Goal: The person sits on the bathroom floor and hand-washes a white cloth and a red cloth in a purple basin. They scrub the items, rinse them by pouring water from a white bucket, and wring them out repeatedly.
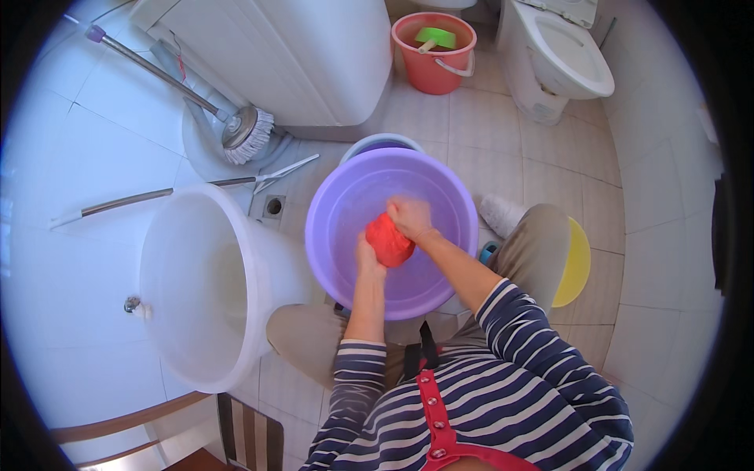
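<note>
A bunched red cloth (pixel 389 241) is held over the purple plastic basin (pixel 330 194) between my knees. My left hand (pixel 370 253) grips the cloth on its lower left side. Against its upper right side, my right hand (pixel 410 216) is closed on it and looks blurred. The basin's inside is pale purple; how much water it holds I cannot tell. A second, bluish basin (pixel 382 141) shows only its rim behind the purple one.
Left of me stands a tall white tub (pixel 253 294). Beyond it are a squeegee (pixel 194 189), a mop (pixel 238 132) and a floor drain (pixel 274 206). A red bucket (pixel 430 73) with a green scoop (pixel 437 39) stands near the toilet (pixel 559 53). A yellow basin (pixel 574 265) is beside my right knee.
</note>
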`<state>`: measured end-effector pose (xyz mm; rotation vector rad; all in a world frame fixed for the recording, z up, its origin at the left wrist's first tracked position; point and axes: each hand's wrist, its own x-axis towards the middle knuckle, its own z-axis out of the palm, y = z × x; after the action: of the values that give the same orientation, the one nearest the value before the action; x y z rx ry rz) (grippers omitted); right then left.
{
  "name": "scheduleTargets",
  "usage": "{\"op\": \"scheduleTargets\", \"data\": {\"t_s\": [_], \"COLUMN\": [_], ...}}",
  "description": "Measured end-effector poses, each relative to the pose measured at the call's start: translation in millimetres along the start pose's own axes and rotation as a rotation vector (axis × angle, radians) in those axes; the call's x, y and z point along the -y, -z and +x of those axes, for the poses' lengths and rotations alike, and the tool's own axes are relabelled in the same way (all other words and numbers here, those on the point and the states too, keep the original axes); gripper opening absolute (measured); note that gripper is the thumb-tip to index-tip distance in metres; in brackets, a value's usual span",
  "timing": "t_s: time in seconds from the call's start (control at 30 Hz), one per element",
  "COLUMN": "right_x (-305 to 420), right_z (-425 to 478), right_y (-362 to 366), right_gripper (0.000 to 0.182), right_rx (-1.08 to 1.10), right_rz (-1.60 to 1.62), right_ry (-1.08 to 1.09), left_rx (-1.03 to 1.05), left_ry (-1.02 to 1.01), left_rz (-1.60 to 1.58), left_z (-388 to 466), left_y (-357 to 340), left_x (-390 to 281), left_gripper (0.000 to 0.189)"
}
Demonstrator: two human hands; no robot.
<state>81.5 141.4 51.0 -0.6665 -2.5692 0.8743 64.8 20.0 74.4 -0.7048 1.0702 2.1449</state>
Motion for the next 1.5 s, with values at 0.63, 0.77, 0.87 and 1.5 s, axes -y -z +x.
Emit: {"op": "scheduleTargets", "data": {"t_s": [0.63,0.77,0.87,1.5], "right_x": [66,92,78,-14], "right_z": [-59,-89,-81,-20], "right_y": [15,59,50,14], "right_gripper": [0.023,0.016,0.012,0.034], "right_rx": [0.133,0.066,0.037,0.763], "right_rz": [0.739,0.581,0.37,-0.416], "right_ry": [-0.161,0.155,0.254,0.191], "left_rx": [0.246,0.553,0.475,-0.036], "left_ry": [0.081,0.223,0.106,-0.217], "left_rz": [-0.087,-0.082,-0.161,0.45], "left_z": [47,30,12,64], "left_y": [40,28,8,57], "left_x": [0,-17,1,30], "left_gripper": [0.051,0.041,0.037,0.041]}}
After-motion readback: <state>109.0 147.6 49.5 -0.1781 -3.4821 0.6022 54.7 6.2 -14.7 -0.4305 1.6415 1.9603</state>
